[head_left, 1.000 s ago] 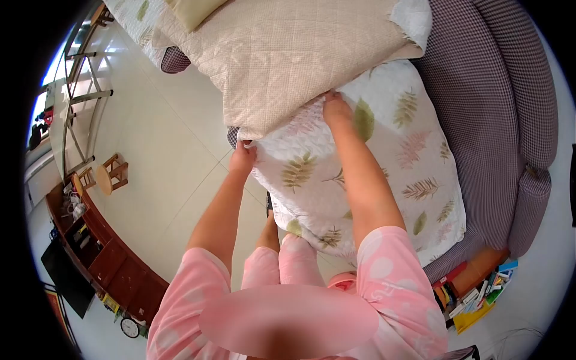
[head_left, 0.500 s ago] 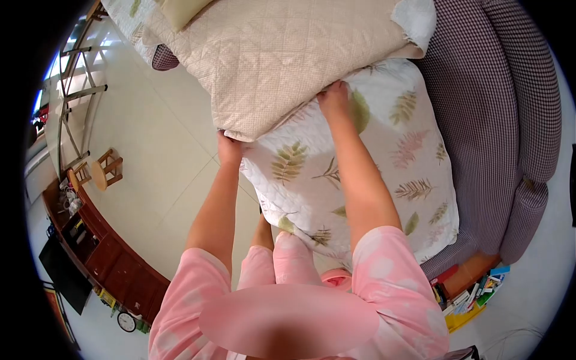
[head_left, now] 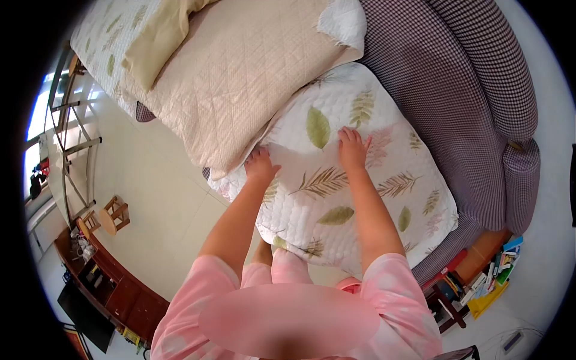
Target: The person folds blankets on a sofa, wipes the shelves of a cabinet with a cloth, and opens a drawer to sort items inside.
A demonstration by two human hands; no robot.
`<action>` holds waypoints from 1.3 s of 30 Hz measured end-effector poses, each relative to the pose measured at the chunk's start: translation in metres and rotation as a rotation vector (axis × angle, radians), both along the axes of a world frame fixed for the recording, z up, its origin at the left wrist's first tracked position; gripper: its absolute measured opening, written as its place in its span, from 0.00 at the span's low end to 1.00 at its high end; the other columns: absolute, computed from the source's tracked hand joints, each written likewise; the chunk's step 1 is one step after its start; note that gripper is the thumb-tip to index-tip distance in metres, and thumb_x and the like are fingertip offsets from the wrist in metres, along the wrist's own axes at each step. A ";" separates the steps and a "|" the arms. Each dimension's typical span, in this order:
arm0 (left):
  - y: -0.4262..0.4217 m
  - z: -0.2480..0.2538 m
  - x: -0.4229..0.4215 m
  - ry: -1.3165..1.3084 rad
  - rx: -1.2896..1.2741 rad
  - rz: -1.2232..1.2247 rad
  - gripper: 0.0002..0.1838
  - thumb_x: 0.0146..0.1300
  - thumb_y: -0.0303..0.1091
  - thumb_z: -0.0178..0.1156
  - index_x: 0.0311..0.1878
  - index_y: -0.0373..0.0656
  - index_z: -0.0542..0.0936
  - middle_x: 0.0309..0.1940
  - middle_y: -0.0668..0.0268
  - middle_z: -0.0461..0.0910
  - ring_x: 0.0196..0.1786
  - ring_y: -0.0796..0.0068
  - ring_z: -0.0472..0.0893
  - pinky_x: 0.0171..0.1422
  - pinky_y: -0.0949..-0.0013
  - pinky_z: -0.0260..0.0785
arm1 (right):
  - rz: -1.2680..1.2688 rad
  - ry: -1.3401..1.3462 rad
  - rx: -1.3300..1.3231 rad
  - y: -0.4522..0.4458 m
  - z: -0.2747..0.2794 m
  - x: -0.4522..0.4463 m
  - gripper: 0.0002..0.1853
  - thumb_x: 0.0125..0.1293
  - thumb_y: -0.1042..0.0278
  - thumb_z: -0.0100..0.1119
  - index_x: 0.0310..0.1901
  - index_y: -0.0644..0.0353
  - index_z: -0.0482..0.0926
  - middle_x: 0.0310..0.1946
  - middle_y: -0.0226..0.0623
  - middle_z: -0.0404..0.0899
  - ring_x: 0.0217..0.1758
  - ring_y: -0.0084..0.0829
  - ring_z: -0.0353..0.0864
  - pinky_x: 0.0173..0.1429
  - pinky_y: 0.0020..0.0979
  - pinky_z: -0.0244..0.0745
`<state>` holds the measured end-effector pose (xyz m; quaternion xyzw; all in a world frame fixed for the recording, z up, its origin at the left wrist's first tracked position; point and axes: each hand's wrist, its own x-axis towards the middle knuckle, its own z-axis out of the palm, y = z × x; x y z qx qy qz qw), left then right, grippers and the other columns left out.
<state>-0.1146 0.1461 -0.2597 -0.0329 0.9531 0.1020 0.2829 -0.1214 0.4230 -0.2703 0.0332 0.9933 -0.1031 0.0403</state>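
Leaf-print quilt [head_left: 306, 219] spreads across the middle of the frame, white with green, brown and pink leaves, its right side lying against the checked sofa [head_left: 432, 90]. At the left edge stands a metal frame [head_left: 81, 146], with a round-topped wooden stool [head_left: 109, 221] below it on the pale floor [head_left: 156, 180] and a curved reddish-brown cabinet [head_left: 141, 300] at lower left. In the upper left, a yellow cushion [head_left: 153, 51] rests on the beige cover [head_left: 222, 78], which runs up to the top of the frame and overlaps the upper part of the quilt. Just left of centre, the left hand [head_left: 260, 165] is open, palm down on the quilt, its fingertips close to the slanting edge of the cover; whether they touch that edge I cannot tell. Right of centre, the right hand [head_left: 353, 150] is also open, laid on the quilt with fingers apart, beside a large green leaf and a pink one. The sofa curves down the right side, and books [head_left: 486, 279] sit near its lower end.
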 end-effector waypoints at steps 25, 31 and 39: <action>0.029 -0.081 -0.048 -0.425 -0.292 0.050 0.45 0.42 0.53 0.69 0.57 0.35 0.59 0.58 0.55 0.67 0.58 0.61 0.72 0.55 0.56 0.69 | -0.182 0.259 -0.468 0.023 -0.061 -0.236 0.18 0.52 0.71 0.61 0.46 0.63 0.72 0.40 0.50 0.77 0.45 0.50 0.74 0.48 0.41 0.69; 0.031 -0.078 -0.052 -0.471 -0.315 -0.047 0.50 0.44 0.57 0.67 0.60 0.32 0.55 0.60 0.54 0.63 0.61 0.61 0.68 0.60 0.60 0.65 | -0.115 0.396 -0.665 0.022 -0.080 -0.262 0.18 0.54 0.79 0.52 0.49 0.66 0.72 0.47 0.51 0.75 0.50 0.49 0.73 0.54 0.36 0.67; 0.031 -0.086 -0.057 -0.588 -0.300 0.043 0.56 0.44 0.55 0.68 0.66 0.32 0.46 0.67 0.54 0.54 0.69 0.62 0.58 0.69 0.63 0.55 | -0.195 0.225 -0.833 0.004 -0.057 -0.205 0.28 0.53 0.72 0.57 0.58 0.64 0.65 0.56 0.52 0.65 0.60 0.50 0.62 0.64 0.41 0.57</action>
